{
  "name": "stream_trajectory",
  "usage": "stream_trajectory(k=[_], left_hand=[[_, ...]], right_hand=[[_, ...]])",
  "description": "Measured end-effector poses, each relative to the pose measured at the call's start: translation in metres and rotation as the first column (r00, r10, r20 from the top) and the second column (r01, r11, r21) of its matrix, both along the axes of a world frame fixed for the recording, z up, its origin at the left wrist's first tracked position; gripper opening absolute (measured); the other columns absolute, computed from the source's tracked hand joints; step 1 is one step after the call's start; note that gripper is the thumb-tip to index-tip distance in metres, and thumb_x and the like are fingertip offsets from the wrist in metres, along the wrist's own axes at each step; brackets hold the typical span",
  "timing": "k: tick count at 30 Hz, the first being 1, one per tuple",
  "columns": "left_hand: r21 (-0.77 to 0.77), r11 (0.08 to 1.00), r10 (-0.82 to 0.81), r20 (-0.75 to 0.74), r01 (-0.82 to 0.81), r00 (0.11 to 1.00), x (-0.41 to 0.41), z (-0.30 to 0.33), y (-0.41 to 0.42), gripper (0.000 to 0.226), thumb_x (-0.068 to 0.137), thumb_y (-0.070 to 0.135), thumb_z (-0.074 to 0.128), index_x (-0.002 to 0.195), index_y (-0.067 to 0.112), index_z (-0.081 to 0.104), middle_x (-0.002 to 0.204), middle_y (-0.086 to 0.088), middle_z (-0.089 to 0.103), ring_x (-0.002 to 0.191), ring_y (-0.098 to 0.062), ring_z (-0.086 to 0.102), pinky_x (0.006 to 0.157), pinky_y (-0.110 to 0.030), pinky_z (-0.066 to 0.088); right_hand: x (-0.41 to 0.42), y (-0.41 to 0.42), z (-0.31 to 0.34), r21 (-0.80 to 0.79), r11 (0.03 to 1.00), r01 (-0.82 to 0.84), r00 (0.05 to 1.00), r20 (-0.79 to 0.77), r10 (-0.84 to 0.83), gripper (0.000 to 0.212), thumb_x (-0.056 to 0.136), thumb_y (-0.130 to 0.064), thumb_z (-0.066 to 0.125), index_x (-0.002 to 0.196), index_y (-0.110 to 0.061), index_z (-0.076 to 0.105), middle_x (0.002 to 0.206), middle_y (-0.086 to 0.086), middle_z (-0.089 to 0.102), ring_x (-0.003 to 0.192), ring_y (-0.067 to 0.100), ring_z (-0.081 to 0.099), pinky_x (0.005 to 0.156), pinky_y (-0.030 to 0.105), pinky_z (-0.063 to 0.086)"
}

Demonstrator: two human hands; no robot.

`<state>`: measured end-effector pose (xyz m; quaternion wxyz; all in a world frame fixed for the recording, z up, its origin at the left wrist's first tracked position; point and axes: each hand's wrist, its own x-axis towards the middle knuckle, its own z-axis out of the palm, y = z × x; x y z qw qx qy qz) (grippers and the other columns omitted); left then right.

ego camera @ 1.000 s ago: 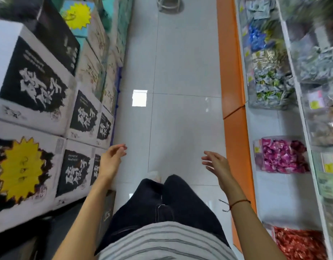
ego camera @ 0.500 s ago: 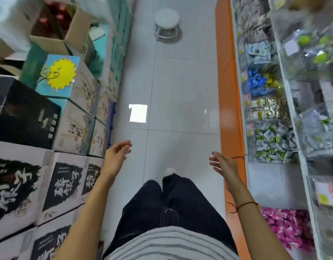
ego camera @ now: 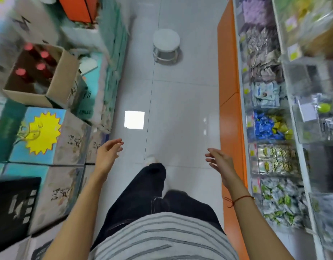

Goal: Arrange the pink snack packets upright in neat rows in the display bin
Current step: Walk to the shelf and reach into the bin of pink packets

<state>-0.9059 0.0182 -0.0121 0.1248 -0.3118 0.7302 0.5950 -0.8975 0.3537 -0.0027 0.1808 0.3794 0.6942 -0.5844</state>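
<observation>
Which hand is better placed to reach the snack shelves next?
Right. The right hand hangs open beside the orange-edged shelving; the left hand is by stacked cardboard boxes. No pink packets show.

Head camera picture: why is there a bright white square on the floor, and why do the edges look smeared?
In the head view the white square is glare reflected off the glossy floor tiles; the open box of bottles and the right shelf bins are motion-blurred, and the wide lens bends the edges.

you see the upper right shelf bins [ego camera: 310, 30] only as blur, and the black carton [ego camera: 12, 209] is cut by the left edge.
</observation>
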Motion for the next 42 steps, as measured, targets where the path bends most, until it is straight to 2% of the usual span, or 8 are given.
stream_trajectory(k=[5,10,14,20,27,31,37,42], left_hand=[[0.018,0.999,-0.035,-0.032,0.036,0.999,-0.128,0.009,0.004,0.021,0.096,0.016,0.051,0.115,0.016,0.059,0.107,0.001,0.063,0.090,-0.005,0.060,0.080,-0.025,0.046],[0.006,0.995,-0.102,-0.028,0.102,0.994,-0.248,0.013,0.019,0.023,0.096,0.018,0.050,0.117,0.015,0.060,0.107,0.004,0.064,0.089,-0.003,0.060,0.074,-0.019,0.046],[0.029,0.994,-0.101,-0.004,0.101,0.995,-0.332,0.012,0.037,0.019,0.096,0.020,0.051,0.113,0.019,0.060,0.109,0.003,0.064,0.093,-0.008,0.061,0.079,-0.024,0.047],[0.018,0.995,-0.098,-0.012,0.098,0.995,-0.447,0.007,0.057,0.018,0.097,0.020,0.049,0.112,0.018,0.060,0.107,0.002,0.064,0.094,-0.012,0.061,0.075,-0.023,0.045],[-0.016,0.995,-0.095,0.029,0.095,0.995,-0.581,0.004,0.057,0.019,0.096,0.017,0.050,0.111,0.013,0.062,0.106,-0.003,0.064,0.090,-0.014,0.060,0.073,-0.026,0.044],[-0.009,0.994,-0.111,0.020,0.112,0.994,-0.684,0.007,0.059,0.020,0.096,0.015,0.051,0.113,0.010,0.061,0.105,-0.003,0.064,0.090,-0.016,0.059,0.072,-0.025,0.044],[-0.003,0.953,-0.304,0.003,0.304,0.953,-0.840,0.026,0.088,0.019,0.096,0.017,0.051,0.112,0.012,0.061,0.106,-0.004,0.064,0.092,-0.016,0.059,0.084,-0.031,0.043],[-0.077,0.824,-0.563,-0.010,0.561,0.826,-0.953,0.031,0.145,0.017,0.096,0.016,0.051,0.108,0.014,0.062,0.107,-0.004,0.065,0.091,-0.016,0.060,0.082,-0.030,0.045]], right_hand=[[-0.094,-0.003,0.001,0.010,0.996,0.093,0.995,0.035,-0.093,0.024,0.096,-0.021,0.053,0.114,-0.008,0.061,0.105,0.010,0.065,0.094,0.021,0.062,0.087,0.030,0.049],[-0.200,0.010,0.001,0.004,0.993,0.117,0.993,0.025,-0.118,0.026,0.096,-0.023,0.053,0.116,-0.010,0.061,0.107,0.009,0.064,0.098,0.022,0.062,0.090,0.030,0.048],[-0.295,0.029,0.001,0.002,0.995,0.098,0.995,0.019,-0.098,0.023,0.095,-0.024,0.053,0.114,-0.011,0.061,0.107,0.008,0.064,0.096,0.020,0.062,0.086,0.027,0.048],[-0.443,0.051,0.000,0.025,1.000,0.015,1.000,-0.018,-0.015,0.022,0.095,-0.023,0.053,0.112,-0.013,0.062,0.105,0.008,0.066,0.092,0.017,0.063,0.075,0.020,0.048],[-0.598,0.048,0.005,0.022,0.999,-0.032,0.999,-0.016,0.033,0.021,0.095,-0.017,0.051,0.111,-0.010,0.063,0.103,0.010,0.066,0.090,0.020,0.062,0.076,0.023,0.048],[-0.679,0.041,0.002,0.003,0.999,0.053,0.998,-0.028,-0.053,0.022,0.096,-0.018,0.051,0.112,-0.009,0.063,0.102,0.010,0.065,0.092,0.021,0.062,0.086,0.028,0.048],[-0.773,0.050,0.006,-0.007,0.962,0.274,0.960,-0.057,-0.274,0.015,0.096,-0.017,0.051,0.103,-0.013,0.064,0.095,0.006,0.066,0.085,0.018,0.063,0.080,0.025,0.049],[-0.814,0.089,0.007,0.059,0.936,0.347,0.938,-0.053,-0.344,0.015,0.094,-0.015,0.051,0.102,-0.013,0.064,0.091,0.006,0.067,0.079,0.017,0.063,0.070,0.023,0.047]])
